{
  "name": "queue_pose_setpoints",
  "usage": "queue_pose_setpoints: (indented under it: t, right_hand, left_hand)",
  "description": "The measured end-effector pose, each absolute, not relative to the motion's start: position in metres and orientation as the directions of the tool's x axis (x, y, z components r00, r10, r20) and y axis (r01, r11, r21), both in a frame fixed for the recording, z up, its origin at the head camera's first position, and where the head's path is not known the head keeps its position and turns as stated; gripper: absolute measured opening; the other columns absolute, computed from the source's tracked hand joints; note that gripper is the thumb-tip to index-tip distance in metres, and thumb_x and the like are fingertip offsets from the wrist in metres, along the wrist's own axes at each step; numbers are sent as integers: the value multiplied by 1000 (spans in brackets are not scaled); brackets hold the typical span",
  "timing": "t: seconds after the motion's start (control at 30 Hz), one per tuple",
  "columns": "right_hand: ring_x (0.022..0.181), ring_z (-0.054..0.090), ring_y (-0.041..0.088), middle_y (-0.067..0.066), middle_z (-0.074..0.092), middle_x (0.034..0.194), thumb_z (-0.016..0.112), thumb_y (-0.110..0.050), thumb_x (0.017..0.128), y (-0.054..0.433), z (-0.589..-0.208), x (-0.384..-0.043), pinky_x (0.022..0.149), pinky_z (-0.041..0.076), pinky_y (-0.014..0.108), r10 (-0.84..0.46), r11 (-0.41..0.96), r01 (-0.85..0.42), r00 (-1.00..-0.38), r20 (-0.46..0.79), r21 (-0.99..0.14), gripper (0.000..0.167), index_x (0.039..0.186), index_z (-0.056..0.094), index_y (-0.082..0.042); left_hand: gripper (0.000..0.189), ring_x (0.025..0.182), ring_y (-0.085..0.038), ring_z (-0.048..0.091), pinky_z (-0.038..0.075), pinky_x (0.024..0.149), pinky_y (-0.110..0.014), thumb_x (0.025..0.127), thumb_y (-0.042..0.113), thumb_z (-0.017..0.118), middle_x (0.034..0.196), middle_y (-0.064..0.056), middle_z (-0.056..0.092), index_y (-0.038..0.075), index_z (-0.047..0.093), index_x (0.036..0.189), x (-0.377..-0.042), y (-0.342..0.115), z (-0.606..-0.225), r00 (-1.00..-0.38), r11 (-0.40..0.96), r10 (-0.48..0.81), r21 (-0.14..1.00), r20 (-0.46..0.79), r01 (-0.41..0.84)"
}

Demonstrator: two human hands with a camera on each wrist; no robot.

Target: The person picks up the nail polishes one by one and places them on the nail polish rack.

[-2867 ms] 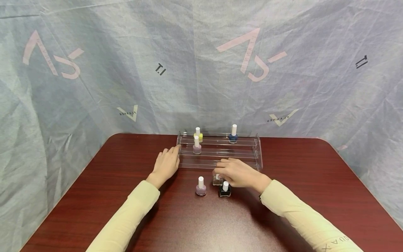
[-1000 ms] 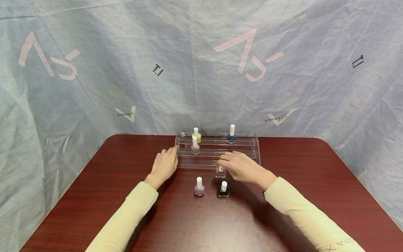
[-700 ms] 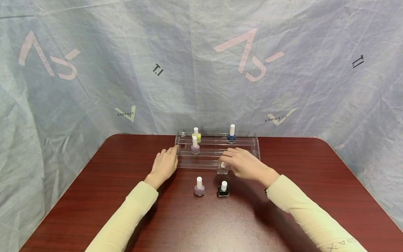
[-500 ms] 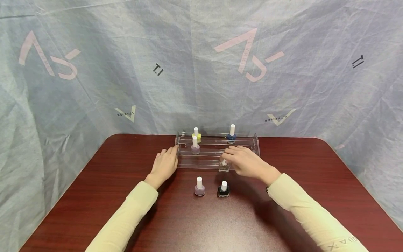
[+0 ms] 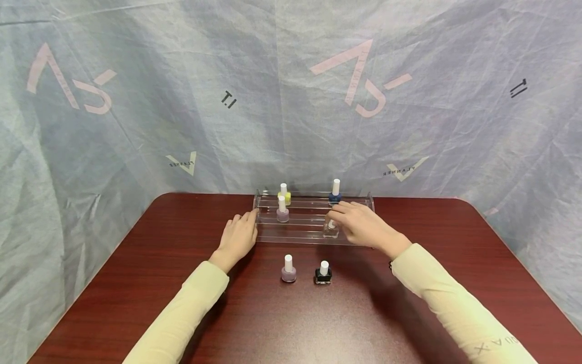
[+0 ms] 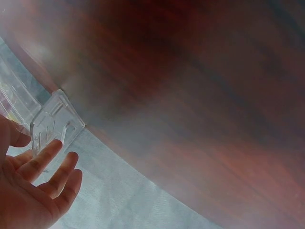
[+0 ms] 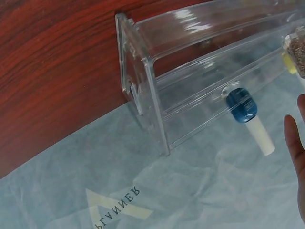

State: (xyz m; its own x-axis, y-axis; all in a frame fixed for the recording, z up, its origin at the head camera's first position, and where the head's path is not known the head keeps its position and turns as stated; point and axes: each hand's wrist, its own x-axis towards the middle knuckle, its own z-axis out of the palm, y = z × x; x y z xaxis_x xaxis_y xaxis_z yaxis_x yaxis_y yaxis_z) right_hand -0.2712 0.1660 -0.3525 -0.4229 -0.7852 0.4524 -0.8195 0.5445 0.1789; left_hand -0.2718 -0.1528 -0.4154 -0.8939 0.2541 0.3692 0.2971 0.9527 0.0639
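Glitter bottle, pinched by the right hand, is being brought nearer the clear rack, right of frame centre; the rack is being touched by the loosely spread left hand.

I see rack on table, cloth behind. Rear-left bottle and rear-right bottle on back tier; mid-left bottle one tier down. Near-left bottle, near-right bottle before rack. Left hand at left end; right hand, held bottle toward right.
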Motion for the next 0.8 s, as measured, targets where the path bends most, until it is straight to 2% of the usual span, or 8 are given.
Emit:
queue_pose_setpoints:
  t: [0.43, 0.8]
  right_hand:
    - [79, 51, 14, -4, 56, 83, 49, 3, 77, 172, -344, -281, 71, 44, 30, -758, 585, -798, -471, 452, 149, 28, 93, 62, -15]
    - [74, 49, 16, -3, 54, 81, 50, 3, 77, 177, -338, -287, 65, 43, 30, -731, 632, -757, -512, 452, 166, 27, 92, 62, -15]
  left_hand:
    - [43, 98, -32, 56, 45, 76, -44, 91, 16, 48, 118, -9, 60, 8, 44, 133, -272, -153, -415, -900, 954, 251, 69, 357, 293]
    - [43, 96, -32, 56, 45, 75, -43, 90, 15, 48, 117, -9, 61, 8, 45, 132, -273, -153, -416, -898, 952, 253, 75, 360, 298]
